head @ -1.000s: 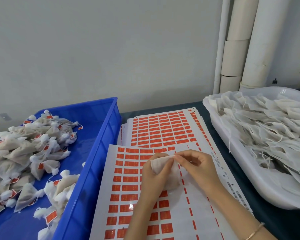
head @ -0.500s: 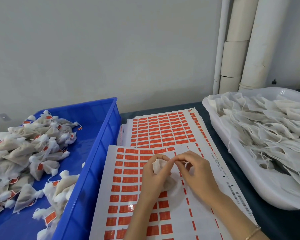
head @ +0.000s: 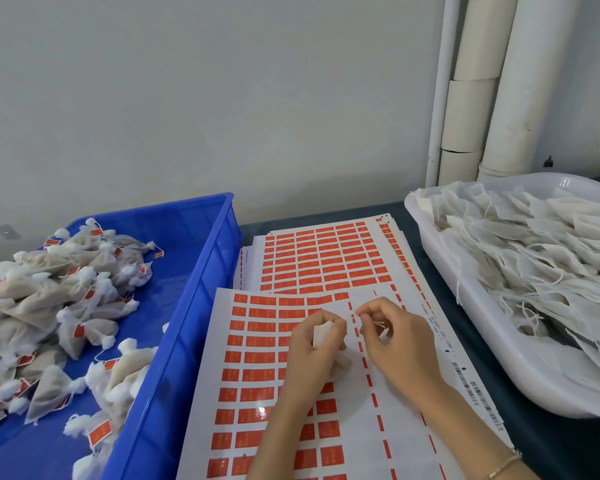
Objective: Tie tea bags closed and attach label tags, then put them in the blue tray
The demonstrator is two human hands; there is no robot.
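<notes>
The blue tray (head: 201, 271) is moulded plastic with a faint sheen. The white tub (head: 471, 327) is smooth, glossy plastic. The tea bags (head: 534, 258) are thin matt gauzy fabric with cotton string. The label sheets (head: 323, 258) are slick paper, catching light.

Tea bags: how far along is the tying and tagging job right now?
Done: a pile of tied, tagged bags lies in the blue tray. In hand: the left hand grips one tea bag while the right hand pinches its string; no tag on it shows yet. Left: the white tray is heaped with untied bags, and the label sheet holds many orange labels.
</notes>
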